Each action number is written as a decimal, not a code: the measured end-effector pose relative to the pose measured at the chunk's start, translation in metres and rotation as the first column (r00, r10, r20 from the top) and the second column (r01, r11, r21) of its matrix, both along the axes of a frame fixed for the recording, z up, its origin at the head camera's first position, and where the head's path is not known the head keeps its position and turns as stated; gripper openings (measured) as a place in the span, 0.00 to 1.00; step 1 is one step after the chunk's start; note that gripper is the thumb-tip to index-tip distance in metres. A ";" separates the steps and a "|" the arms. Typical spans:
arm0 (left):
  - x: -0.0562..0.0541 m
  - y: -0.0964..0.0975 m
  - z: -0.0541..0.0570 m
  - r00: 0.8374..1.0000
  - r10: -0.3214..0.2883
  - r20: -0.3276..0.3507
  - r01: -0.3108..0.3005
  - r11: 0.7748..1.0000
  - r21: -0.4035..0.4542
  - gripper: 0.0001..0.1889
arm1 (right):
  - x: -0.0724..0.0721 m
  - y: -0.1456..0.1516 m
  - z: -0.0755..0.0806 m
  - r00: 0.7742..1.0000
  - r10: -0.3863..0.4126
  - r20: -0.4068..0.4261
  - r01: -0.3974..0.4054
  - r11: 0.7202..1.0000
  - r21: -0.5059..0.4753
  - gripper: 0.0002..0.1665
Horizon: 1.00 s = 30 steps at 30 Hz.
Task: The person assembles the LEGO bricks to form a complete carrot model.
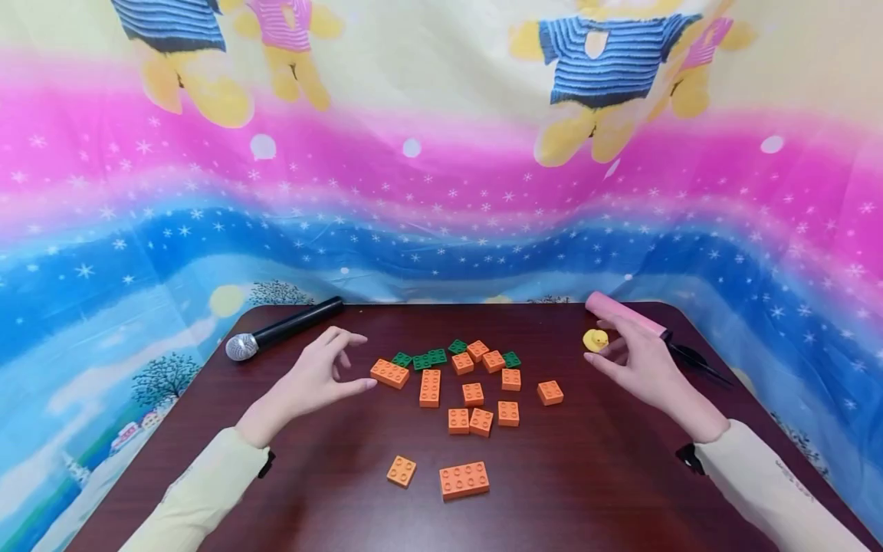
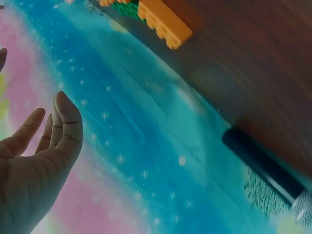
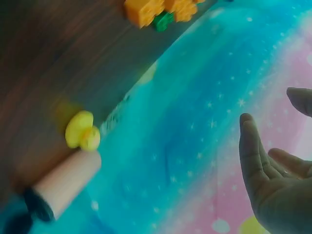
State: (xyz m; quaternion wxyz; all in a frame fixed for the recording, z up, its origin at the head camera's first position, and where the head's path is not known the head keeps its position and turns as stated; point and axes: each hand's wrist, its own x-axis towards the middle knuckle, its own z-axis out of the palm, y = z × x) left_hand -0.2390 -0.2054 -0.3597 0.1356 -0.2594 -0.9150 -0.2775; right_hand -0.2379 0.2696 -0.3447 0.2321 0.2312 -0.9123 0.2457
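My left hand [image 1: 313, 376] holds nothing; its fingers are loosely bent and spread from the thumb. In the head view its thumb tip overlaps the left end of an orange eight-stud toy brick [image 1: 389, 373]. Over on the right, my empty right hand [image 1: 641, 364] has relaxed, apart fingers and partly covers a small yellow rubber duck [image 1: 593, 340]. Between the hands lie several orange bricks [image 1: 472, 394] and several green bricks [image 1: 431, 358]. Closer to me are a square orange brick [image 1: 402, 471] and a longer orange brick [image 1: 464, 480].
A black microphone [image 1: 297, 323] with a silver head lies at the table's far left. At the far right is a pink cylinder [image 1: 624, 313] with a black end, partly behind my right hand. A printed cloth [image 1: 441, 192] hangs behind the dark wooden table [image 1: 331, 491].
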 end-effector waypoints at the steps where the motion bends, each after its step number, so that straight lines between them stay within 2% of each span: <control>1: 0.000 0.001 -0.002 1.000 -0.004 0.016 0.003 1.000 0.014 0.30 | 0.000 -0.001 0.000 0.999 0.013 0.041 -0.011 0.999 -0.034 0.38; 4: -0.002 0.005 -0.006 0.995 -0.028 0.097 0.023 0.998 0.053 0.28 | 0.001 -0.005 -0.002 0.979 0.074 0.189 -0.045 0.987 -0.155 0.36; 6: -0.002 0.007 -0.010 0.982 -0.056 0.179 0.043 0.996 0.076 0.28 | 0.001 -0.008 -0.004 0.946 0.126 0.297 -0.053 0.969 -0.242 0.35; 10: -0.003 0.011 -0.022 0.946 -0.119 0.301 0.091 0.990 0.108 0.27 | 0.003 -0.016 -0.010 0.852 0.228 0.472 -0.042 0.927 -0.372 0.34; 13: -0.002 0.015 -0.034 0.928 -0.163 0.337 0.133 0.985 0.109 0.26 | 0.004 -0.025 -0.015 0.778 0.289 0.558 -0.028 0.903 -0.428 0.34; 16: -0.001 0.018 -0.044 0.907 -0.208 0.367 0.183 0.978 0.102 0.26 | 0.006 -0.034 -0.023 0.714 0.340 0.612 -0.016 0.882 -0.472 0.34; 21: 0.002 0.025 -0.055 0.840 -0.273 0.468 0.244 0.962 0.121 0.24 | 0.013 -0.053 -0.037 0.613 0.423 0.667 -0.008 0.848 -0.530 0.35; 24: 0.003 0.028 -0.058 0.786 -0.318 0.530 0.269 0.948 0.169 0.23 | 0.018 -0.063 -0.044 0.513 0.506 0.693 0.006 0.806 -0.592 0.35; 27: 0.004 0.031 -0.060 0.719 -0.359 0.595 0.287 0.933 0.217 0.21 | 0.024 -0.071 -0.050 0.401 0.579 0.710 0.035 0.764 -0.644 0.35; 28: 0.004 0.032 -0.061 0.700 -0.369 0.611 0.294 0.929 0.224 0.21 | 0.026 -0.073 -0.052 0.370 0.596 0.712 0.046 0.754 -0.655 0.35; 30: 0.005 0.033 -0.062 0.670 -0.382 0.637 0.312 0.923 0.225 0.21 | 0.029 -0.079 -0.056 0.329 0.613 0.719 0.057 0.747 -0.663 0.35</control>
